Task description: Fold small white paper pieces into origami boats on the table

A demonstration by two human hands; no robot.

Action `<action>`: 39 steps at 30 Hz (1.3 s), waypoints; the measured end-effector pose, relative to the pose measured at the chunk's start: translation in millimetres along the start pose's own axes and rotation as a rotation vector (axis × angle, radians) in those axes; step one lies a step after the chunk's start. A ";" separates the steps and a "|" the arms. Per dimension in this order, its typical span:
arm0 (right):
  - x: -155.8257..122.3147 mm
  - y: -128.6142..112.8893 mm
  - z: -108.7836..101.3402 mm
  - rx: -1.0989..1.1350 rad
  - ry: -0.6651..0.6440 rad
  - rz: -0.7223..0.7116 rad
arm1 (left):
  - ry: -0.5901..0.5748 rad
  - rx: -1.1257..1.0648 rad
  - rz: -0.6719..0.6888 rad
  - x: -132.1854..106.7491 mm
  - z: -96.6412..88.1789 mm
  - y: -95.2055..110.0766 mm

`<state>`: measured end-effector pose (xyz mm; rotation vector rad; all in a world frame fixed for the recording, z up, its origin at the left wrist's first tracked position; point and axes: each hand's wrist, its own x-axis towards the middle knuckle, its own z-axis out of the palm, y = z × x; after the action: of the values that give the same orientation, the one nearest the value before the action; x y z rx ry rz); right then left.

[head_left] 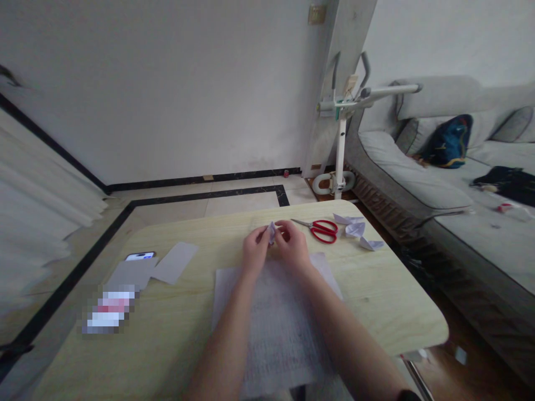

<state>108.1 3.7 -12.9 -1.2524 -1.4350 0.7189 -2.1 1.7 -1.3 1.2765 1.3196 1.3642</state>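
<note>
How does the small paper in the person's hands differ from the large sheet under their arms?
The small paper is held in the left hand and right hand; the large sheet lies on the table. The small paper looks folded or bent, while the large sheet is spread nearly flat. The small paper is far smaller than the large sheet. Both are pale.

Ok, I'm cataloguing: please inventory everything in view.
Table: one, pale wood, centre
Printed sheet: one, whitish, table's middle
Scissors: one, red-handled, table's right
Folded papers: several, white, beside scissors
Plain sheets: two, whitish, table's left
Phone: one, bright-screened, by plain sheets
Sofa: one, grey, right
Bag: one, blue, on sofa
Cloth: one, black, on sofa
Stand: one, white, beyond table
Wall: one, white, behind
Curtain: one, white, left
Paper: one piece, white, above table
Left hand: one, bare, holding paper
Right hand: one, bare, holding paper
</note>
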 end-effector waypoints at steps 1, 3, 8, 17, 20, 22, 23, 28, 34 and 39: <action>-0.6 -0.6 -0.2 -0.024 -0.011 -0.016 | 0.004 0.002 0.007 0.2 -0.1 -0.7; -1.3 -0.8 -0.5 -0.055 -0.026 -0.030 | 0.006 0.004 0.017 0.6 -0.3 -2.3; 0.7 3.0 -0.5 -0.058 -0.024 -0.010 | -0.004 0.045 0.062 1.2 -0.1 -7.6; 2.5 4.0 -1.1 -0.057 -0.034 0.015 | 0.031 0.208 0.183 -1.2 -1.5 -11.0; 1.3 2.5 -1.5 -0.102 -0.026 -0.010 | 0.051 0.242 0.176 -1.6 -1.8 -11.3; 0.8 1.5 -1.9 -0.135 -0.008 -0.029 | 0.061 0.269 0.173 -1.9 -1.9 -11.3; 0.7 0.9 -2.2 -0.143 -0.003 -0.031 | 0.061 0.287 0.180 -2.0 -1.9 -11.3; 0.6 -1.4 -3.0 -0.173 -0.012 -0.023 | 0.066 0.374 0.210 -2.2 -2.3 -11.7; 0.2 -1.5 -3.2 -0.212 -0.026 -0.023 | 0.067 0.396 0.214 -3.3 -2.4 -11.9; 0.2 -2.5 -4.1 -0.213 -0.002 -0.021 | 0.045 0.406 0.251 -4.1 -2.1 -10.3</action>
<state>111.3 2.4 -9.5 -1.3969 -1.5554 0.5641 -4.4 -1.5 -11.9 1.7408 1.5629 1.3392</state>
